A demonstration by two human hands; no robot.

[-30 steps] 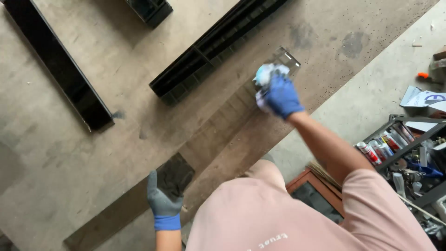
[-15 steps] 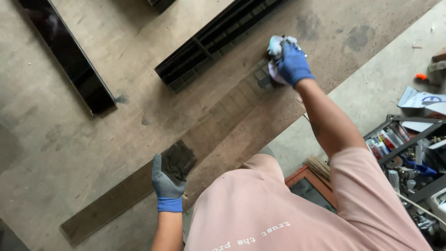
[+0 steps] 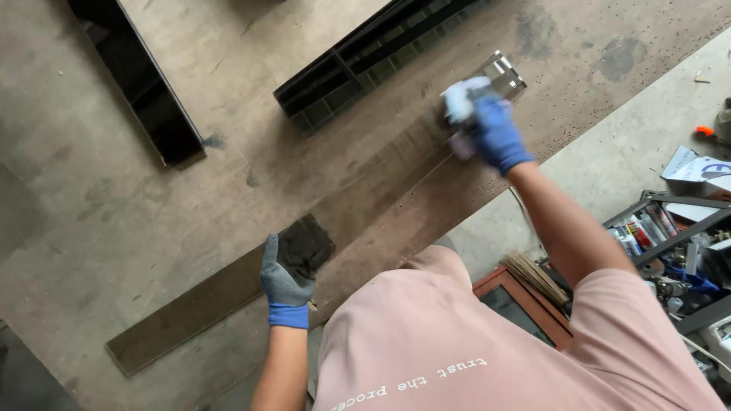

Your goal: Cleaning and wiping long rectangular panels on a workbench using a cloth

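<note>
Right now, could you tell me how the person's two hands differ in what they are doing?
The left hand rests flat on the long flat bar, holding nothing; the right hand reaches farther along it, gripping a pale cloth, and looks motion-blurred. Both wear blue work gloves.

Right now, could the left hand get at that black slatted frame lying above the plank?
Probably not without shifting: the left hand presses on the long plank, and the black slatted frame lies well beyond it, though nothing blocks the way.

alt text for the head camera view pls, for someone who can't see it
Seen from above, a person in a pink shirt presses the gloved right hand, which grips a pale cloth, on a long dark plank lying on a stained board floor. The gloved left hand rests flat on the plank, near black metal frames.
</note>
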